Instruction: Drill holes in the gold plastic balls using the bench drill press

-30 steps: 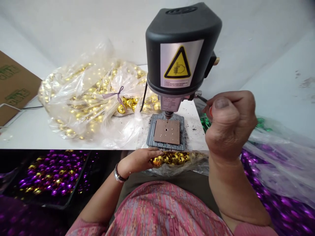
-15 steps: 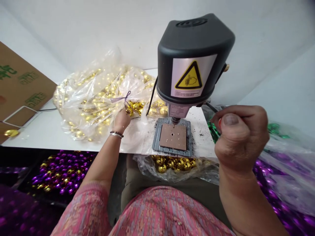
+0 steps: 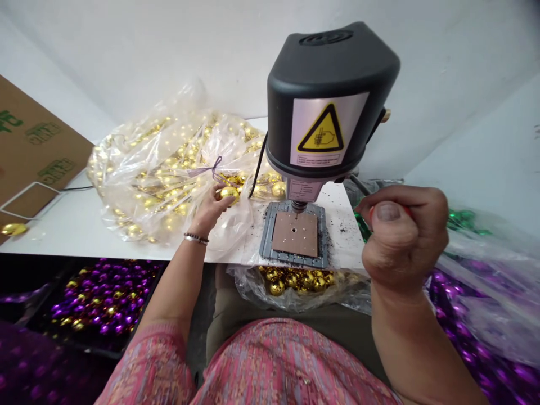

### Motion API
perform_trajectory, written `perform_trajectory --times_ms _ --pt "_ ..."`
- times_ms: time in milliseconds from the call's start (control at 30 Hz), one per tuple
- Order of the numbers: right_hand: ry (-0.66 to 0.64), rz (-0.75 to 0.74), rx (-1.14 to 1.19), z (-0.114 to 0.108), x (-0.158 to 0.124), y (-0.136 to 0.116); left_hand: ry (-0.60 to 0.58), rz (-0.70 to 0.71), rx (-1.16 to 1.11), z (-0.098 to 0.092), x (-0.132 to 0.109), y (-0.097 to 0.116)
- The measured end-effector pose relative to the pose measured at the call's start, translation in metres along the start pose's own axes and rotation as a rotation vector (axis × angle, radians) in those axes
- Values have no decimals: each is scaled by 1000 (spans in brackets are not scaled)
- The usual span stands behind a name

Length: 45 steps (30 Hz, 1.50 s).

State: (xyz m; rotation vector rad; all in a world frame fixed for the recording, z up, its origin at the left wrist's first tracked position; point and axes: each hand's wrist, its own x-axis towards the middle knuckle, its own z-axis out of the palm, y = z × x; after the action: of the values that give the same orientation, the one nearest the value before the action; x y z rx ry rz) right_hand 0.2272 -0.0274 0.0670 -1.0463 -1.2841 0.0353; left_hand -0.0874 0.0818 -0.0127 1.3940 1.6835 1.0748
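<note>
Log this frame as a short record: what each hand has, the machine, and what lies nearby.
Left hand: holds a shiny gold spherical bauble
Right hand: clenched around a slim dark lever
Machine: black-housed bench drill press, yellow warning label
Under the spindle: square brown board on a grey metal base
Nearby: clear plastic bag of gold baubles; black tray of purple and gold baubles
</note>
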Motion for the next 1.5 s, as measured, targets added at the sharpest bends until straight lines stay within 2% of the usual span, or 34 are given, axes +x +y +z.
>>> perform_trajectory --times_ms 100,167,267,367,500,567,700,833,933,1067,1200,1500 --pt "5 0 6 1 -1 2 -239 -39 -448 5 -42 12" --pt "4 -24 7 0 -2 3 -339 -112 -591 13 -68 20" --pt "-22 -71 2 -1 -2 3 -391 -175 -652 30 -95 30" --pt "-44 -74 -22 -2 -3 2 -381 -120 -549 47 -106 32" --pt "-47 -98 -27 -2 -2 0 -312 81 -185 65 -107 30" --pt "-53 -98 -27 -3 -2 -1 -327 143 -59 71 -107 28" --pt "-68 -102 -9 -3 0 -5 -453 75 -127 81 -103 25" --pt "-63 -117 21 -3 1 -6 -476 -29 -249 88 -96 25" --pt "-66 -134 31 -4 1 -6 -473 -53 -207 91 -92 28" --pt "-72 -142 4 -5 1 -5 -453 -22 -106 95 -87 30" --pt "-75 -148 -14 -5 0 -4 -403 72 26 99 -85 33" --pt "-95 -149 27 -6 1 -5 -457 171 300 103 -80 56"
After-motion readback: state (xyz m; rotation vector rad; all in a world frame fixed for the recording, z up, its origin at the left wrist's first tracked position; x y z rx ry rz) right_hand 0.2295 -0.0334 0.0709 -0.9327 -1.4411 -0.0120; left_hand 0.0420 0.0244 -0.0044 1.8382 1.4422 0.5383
